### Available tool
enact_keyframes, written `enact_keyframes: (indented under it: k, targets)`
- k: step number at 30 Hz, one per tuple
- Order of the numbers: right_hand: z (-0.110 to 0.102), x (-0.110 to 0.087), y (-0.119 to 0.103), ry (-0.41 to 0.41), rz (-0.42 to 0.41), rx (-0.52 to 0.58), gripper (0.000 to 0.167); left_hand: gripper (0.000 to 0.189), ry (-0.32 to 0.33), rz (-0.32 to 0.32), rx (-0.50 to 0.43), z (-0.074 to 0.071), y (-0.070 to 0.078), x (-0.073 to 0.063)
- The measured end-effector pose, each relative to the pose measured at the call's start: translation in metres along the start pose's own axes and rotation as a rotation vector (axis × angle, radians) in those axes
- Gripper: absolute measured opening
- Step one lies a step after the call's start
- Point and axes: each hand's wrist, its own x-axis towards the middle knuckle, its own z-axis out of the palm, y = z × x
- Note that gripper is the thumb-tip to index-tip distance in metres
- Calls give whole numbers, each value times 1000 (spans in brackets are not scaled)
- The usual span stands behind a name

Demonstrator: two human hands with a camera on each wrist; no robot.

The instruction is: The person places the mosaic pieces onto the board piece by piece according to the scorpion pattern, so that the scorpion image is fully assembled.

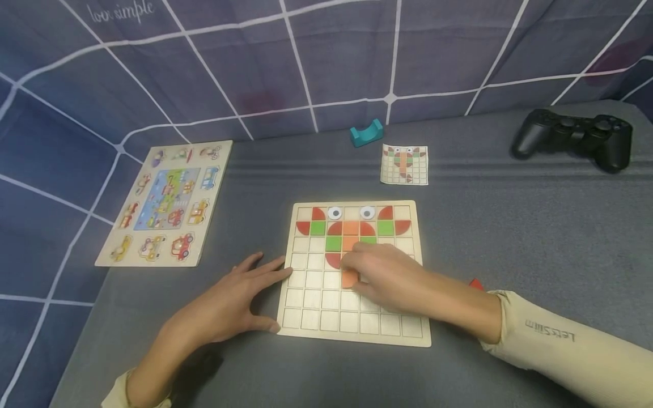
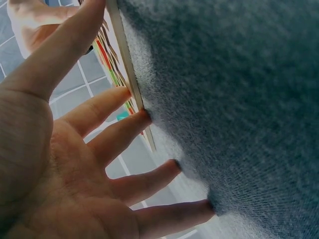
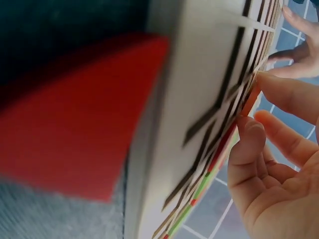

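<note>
A wooden grid board point(image 1: 312, 297) lies in the middle of the table, with red quarter-circle tiles, green squares, orange squares and two googly-eye pieces in its upper rows. Near its centre, my right hand point(image 1: 393, 277) pinches an orange square tile point(image 1: 349, 279) between thumb and finger, below the other orange squares. The right wrist view shows that tile's orange edge point(image 3: 250, 102) at the fingertips, close over the grid. My left hand point(image 1: 219, 311) is spread at the board's left side, with thumb and fingertips at the edge. In the left wrist view, its fingers point(image 2: 124, 134) are extended.
A red quarter-circle tile point(image 3: 84, 119) lies beside the board's right edge, mostly hidden by the right forearm in the head view. Behind the board are a pattern card point(image 1: 405, 165) and a teal holder point(image 1: 367, 134). A vehicle puzzle point(image 1: 211, 212) lies left, a black game controller point(image 1: 573, 139) back right.
</note>
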Motion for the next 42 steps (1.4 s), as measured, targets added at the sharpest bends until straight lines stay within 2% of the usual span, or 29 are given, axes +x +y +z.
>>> enact_keyframes:
  k: [17,25,31,38,42]
  targets:
    - [5,1,1,-16,0,-43,18,91,1,-9,4,1,1,0]
    - [-3,-4,3,-19,-3,-24,14,93,-8,-16,-1,1,1,1]
    - [-15,-20,11,-13,9,4,18,93,-7,-8,2,1,1,0]
    - [-35,-50,26,-16,120,97,19,93,1,-6,-4,1,1,0]
    - [-46,-71,37,2,175,113,22,92,5,7,-2,0,1,-1]
